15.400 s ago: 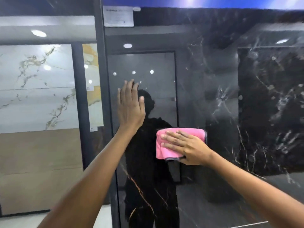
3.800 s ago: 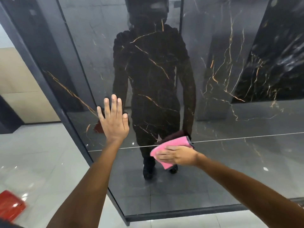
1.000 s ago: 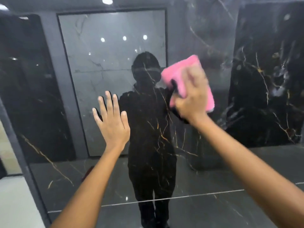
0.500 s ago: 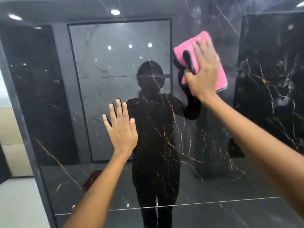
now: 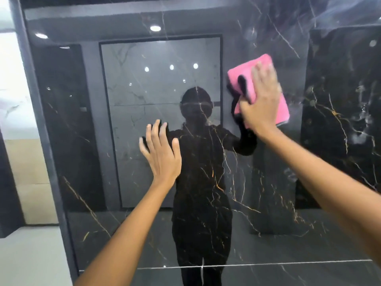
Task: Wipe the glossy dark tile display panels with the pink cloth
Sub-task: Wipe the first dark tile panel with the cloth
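Observation:
A glossy black tile panel point(image 5: 268, 203) with gold and white veins fills the view and mirrors the room behind me. My right hand point(image 5: 260, 100) presses the folded pink cloth point(image 5: 245, 76) flat against the panel at upper right, fingers spread over it. My left hand point(image 5: 161, 153) rests flat on the panel at the centre, fingers apart, holding nothing. The cloth's lower right corner point(image 5: 282, 112) shows past my right hand.
A dark metal frame post point(image 5: 41, 131) borders the panel on the left. Beyond it are light marble and beige tile displays point(image 5: 22, 162) and a pale floor point(image 5: 31, 254). A thin horizontal tile joint point(image 5: 268, 264) crosses the panel low down.
My right hand has slid the pink cloth to the right and slightly down across the upper panel. My left hand stays planted on the tile.

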The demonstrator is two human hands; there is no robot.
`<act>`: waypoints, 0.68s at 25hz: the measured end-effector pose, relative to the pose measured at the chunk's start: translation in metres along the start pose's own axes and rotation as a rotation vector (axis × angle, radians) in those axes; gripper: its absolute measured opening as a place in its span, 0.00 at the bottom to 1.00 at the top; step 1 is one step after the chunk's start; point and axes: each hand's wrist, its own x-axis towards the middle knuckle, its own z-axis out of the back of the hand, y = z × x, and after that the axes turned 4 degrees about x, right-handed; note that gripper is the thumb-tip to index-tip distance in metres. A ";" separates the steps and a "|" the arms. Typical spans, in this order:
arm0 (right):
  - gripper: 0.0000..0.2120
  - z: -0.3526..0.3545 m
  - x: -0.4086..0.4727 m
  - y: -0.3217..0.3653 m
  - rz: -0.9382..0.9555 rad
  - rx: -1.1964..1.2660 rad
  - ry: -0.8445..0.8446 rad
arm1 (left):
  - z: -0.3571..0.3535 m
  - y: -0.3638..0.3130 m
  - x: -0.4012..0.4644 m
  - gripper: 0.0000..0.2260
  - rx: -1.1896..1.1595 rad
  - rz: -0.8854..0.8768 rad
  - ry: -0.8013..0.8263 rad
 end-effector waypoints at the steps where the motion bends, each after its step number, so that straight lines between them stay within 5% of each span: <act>1: 0.35 -0.011 -0.021 0.010 0.226 -0.027 0.143 | 0.004 -0.010 0.022 0.22 -0.031 -0.013 -0.012; 3: 0.35 -0.024 -0.060 0.012 0.871 -0.161 0.479 | 0.011 -0.030 0.074 0.22 -0.087 -0.060 -0.050; 5: 0.36 -0.012 -0.030 -0.004 1.143 -0.282 0.577 | 0.014 -0.039 0.126 0.23 -0.090 -0.069 -0.098; 6: 0.37 -0.006 0.001 -0.014 1.084 -0.285 0.472 | 0.014 -0.039 0.147 0.24 -0.064 -0.066 -0.113; 10: 0.36 0.047 0.129 -0.049 0.101 -0.163 -0.048 | 0.002 -0.031 0.164 0.25 0.098 -0.082 -0.139; 12: 0.37 0.047 0.139 -0.025 -0.199 -0.101 -0.199 | -0.001 -0.029 0.161 0.25 0.101 -0.091 -0.148; 14: 0.36 0.009 0.103 0.004 0.084 -0.028 -0.081 | 0.000 -0.028 0.162 0.25 0.102 -0.087 -0.150; 17: 0.35 -0.019 0.029 0.022 0.915 -0.211 0.408 | 0.001 -0.027 0.164 0.25 0.108 -0.087 -0.142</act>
